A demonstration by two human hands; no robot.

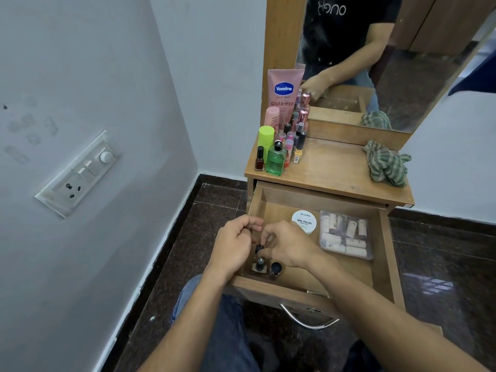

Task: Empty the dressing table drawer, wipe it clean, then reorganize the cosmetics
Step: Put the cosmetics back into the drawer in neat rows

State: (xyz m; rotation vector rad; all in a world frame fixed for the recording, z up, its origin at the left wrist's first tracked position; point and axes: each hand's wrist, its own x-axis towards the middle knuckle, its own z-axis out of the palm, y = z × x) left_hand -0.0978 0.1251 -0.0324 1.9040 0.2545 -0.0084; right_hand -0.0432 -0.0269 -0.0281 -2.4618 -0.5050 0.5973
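Green-checked cloth (386, 163), pink tube (285, 88)

The light brown wooden dressing table top (338, 170) has a smooth, slightly shiny laminate look, and the pulled-out wooden drawer (386, 253) is more matt inside with a curved polished metal handle (308, 320) on the front. The crumpled green checked cloth rag (386, 163) looks soft and rough-woven, next to a glossy green glass bottle (275, 162) and a satiny pink plastic Vaseline tube (284, 92). In the drawer, the round white plastic nail polish remover tub (304, 222) looks matt, the clear plastic box of small tubes (346, 234) is shiny, and the dark speckled stone floor (442, 277) is polished enough to reflect light.
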